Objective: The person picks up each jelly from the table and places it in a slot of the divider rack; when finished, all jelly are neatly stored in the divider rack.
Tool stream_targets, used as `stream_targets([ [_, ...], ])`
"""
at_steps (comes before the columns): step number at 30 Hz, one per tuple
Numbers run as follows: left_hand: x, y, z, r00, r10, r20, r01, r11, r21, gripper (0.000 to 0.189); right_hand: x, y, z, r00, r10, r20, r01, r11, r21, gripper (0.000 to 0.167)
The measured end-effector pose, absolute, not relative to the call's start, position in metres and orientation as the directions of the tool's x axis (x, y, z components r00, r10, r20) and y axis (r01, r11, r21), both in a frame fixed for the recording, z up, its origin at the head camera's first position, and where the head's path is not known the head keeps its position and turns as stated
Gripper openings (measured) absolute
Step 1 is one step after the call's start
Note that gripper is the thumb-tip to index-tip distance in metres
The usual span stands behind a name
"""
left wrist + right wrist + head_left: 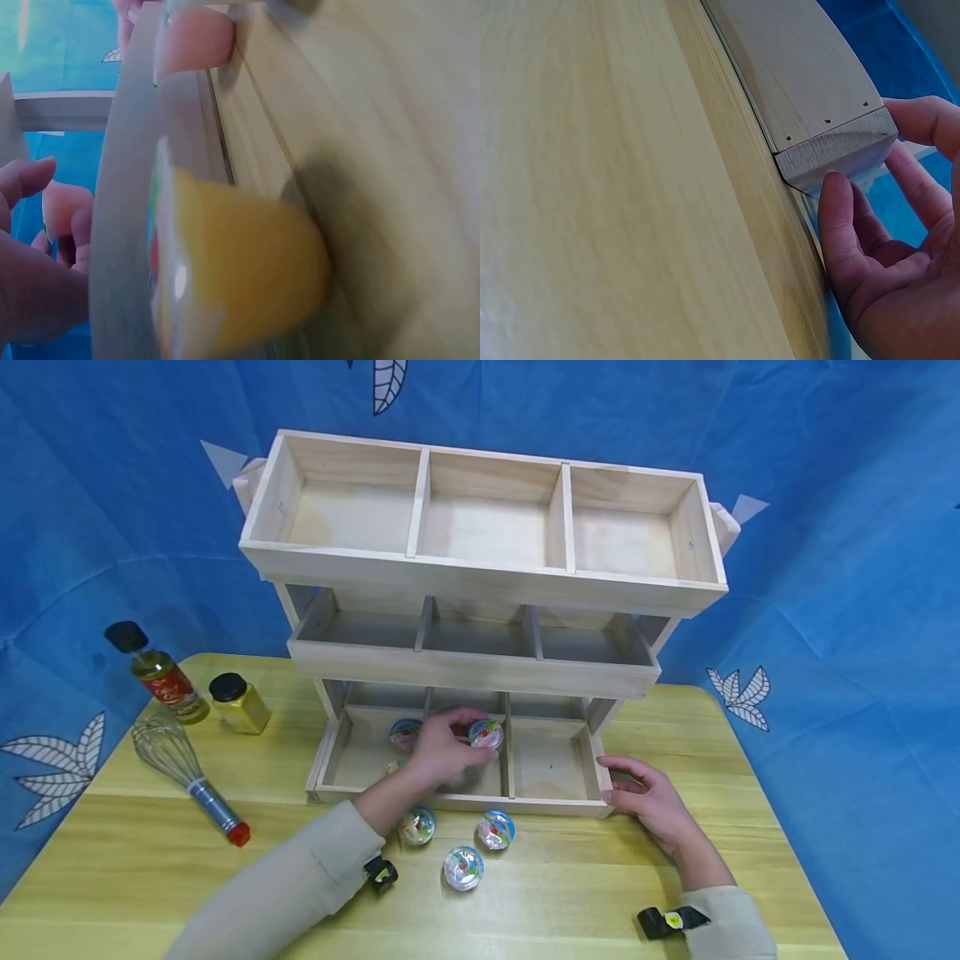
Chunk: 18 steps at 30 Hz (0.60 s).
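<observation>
My left hand (442,747) pinches a jelly cup (486,733) with a printed lid over the middle compartment of the bottom tier. In the left wrist view that held cup (66,206) is pink. Another jelly cup (406,732) sits left of the hand in the bottom tier, and one more is partly hidden by the wrist. Three jelly cups lie on the table before the wooden rack (480,672), among them a yellow one (247,262). At the rack's lower right corner, my right hand (648,797) grips the bottom tray's edge between thumb and fingers.
The rack's upper two tiers (483,568) have three compartments each and overhang the bottom one. On the left of the table stand an oil bottle (168,681) and a yellow jar (240,703); a whisk (198,785) lies before them. Blue cloth (840,568) hangs around the table.
</observation>
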State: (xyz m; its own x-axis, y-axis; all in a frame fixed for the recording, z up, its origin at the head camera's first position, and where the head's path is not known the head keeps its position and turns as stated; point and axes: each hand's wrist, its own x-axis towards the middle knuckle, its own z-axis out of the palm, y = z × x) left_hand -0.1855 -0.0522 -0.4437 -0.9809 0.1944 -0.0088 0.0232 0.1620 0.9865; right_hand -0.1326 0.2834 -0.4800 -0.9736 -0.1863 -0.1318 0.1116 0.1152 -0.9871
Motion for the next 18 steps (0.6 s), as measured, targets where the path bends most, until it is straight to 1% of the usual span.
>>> stream_targets([
  [3, -0.191, -0.043, -0.446, -0.986, 0.162, -0.033, -0.009, 0.147, 0.989, 0.054, -0.132, 0.283, -0.479, -0.974, -0.183, -0.135, 0.114, 0.119, -0.986, 0.057],
  [10, -0.198, -0.030, -0.460, -0.995, 0.103, -0.019, -0.008, 0.105, 0.994, 0.057, -0.132, 0.283, -0.479, -0.975, -0.173, -0.137, 0.114, 0.138, -0.984, 0.057],
  [18, -0.201, -0.029, -0.475, -0.999, 0.031, -0.032, -0.024, 0.225, 0.974, 0.057, -0.133, 0.284, -0.479, -0.976, -0.172, -0.134, 0.108, 0.156, -0.982, 0.056],
])
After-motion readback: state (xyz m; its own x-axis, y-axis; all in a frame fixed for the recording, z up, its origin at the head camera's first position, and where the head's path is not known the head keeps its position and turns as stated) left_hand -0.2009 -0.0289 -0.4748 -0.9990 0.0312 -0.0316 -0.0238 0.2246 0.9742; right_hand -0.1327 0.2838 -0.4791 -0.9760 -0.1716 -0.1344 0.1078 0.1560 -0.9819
